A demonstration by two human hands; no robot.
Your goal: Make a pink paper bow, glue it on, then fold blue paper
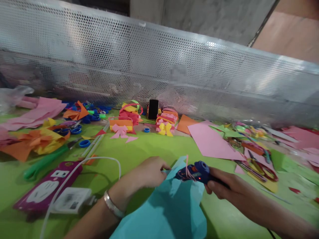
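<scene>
My right hand (224,182) is wrapped around the handle of a dark blue hot glue gun (203,171). A small red light glows on the gun's side, and a pink strand is wound about its front. The gun's nozzle points left, towards my left hand (152,171), whose fingers pinch a small piece of light blue paper. I cannot tell whether the nozzle touches that piece. Below both hands lies a large sheet of light blue paper (171,212), with the gun's shadow across it.
Small paper baskets with bows (121,127) stand at the back beside an upright phone (153,109). Pink paper (214,139) and scissors (261,167) lie right. A purple phone case (50,187), white charger (72,199) with cable, and green-handled tool (46,161) lie left. Perforated metal (149,59) closes the back.
</scene>
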